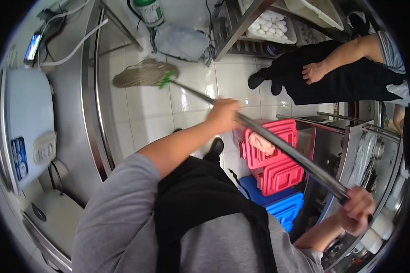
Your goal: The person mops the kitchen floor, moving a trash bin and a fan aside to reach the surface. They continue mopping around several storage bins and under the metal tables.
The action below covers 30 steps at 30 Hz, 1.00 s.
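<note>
A mop with greyish-brown strands and a green clamp lies spread on the white tiled floor, upper left of centre. Its long metal handle runs diagonally down to the right across my body. My left hand is wrapped round the handle partway along. Near the handle's upper end, my right hand is closed on it at the lower right, slightly blurred. Under the handle, red lidded bins are stacked, with a crumpled pinkish cloth on top.
A person in a black apron stands at the right. A grey plastic bag and a green container are by the far wall. A steel table lines the left; a blue bin sits below the red ones.
</note>
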Available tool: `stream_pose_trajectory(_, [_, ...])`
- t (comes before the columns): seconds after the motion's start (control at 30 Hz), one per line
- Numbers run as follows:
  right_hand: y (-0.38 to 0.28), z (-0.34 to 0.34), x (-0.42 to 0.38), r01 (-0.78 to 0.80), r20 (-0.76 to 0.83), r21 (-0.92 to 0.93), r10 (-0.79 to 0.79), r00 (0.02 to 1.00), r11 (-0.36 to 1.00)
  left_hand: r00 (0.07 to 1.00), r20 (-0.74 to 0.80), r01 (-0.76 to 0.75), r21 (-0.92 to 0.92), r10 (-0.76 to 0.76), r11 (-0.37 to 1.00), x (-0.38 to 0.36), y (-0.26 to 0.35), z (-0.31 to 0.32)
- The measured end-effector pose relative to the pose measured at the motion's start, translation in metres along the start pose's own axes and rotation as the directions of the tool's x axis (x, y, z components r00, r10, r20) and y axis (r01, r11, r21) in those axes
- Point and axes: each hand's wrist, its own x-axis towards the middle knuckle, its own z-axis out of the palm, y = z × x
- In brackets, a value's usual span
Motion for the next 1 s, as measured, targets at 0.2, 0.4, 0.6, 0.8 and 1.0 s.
stream_pose_trajectory(0.2, [-0.147,-0.070,-0.001,0.005,0.377,-0.042,0.011,0.926,0.999,0.913,0.357,-0.123,-0.220,0.197,0.968,0.016,0.111,0.148])
stream_pose_trajectory(0.4, [-0.146,-0.083,-0.022,0.040,0.338,-0.009,-0.035,0.941,0.999,0.903,0.369,-0.155,-0.194,0.219,0.969,-0.010,0.117,0.173])
stream_pose_trajectory(0.6, [-0.097,-0.139,-0.041,0.066,-0.051,0.049,-0.063,0.997,0.997,0.966,0.259,-0.004,-0.050,0.017,0.999,-0.034,0.040,0.066])
stream_pose_trajectory(0.8, [0.105,0.054,0.017,-0.069,0.131,0.408,0.017,0.991,0.910,0.957,-0.035,0.285,0.311,-0.289,0.907,-0.076,-0.126,-0.090])
stream_pose_trajectory(1.0, [0.240,0.252,0.016,-0.173,0.365,0.594,-0.072,0.928,0.785,0.740,-0.611,0.536,0.283,-0.281,0.795,-0.168,-0.258,-0.194])
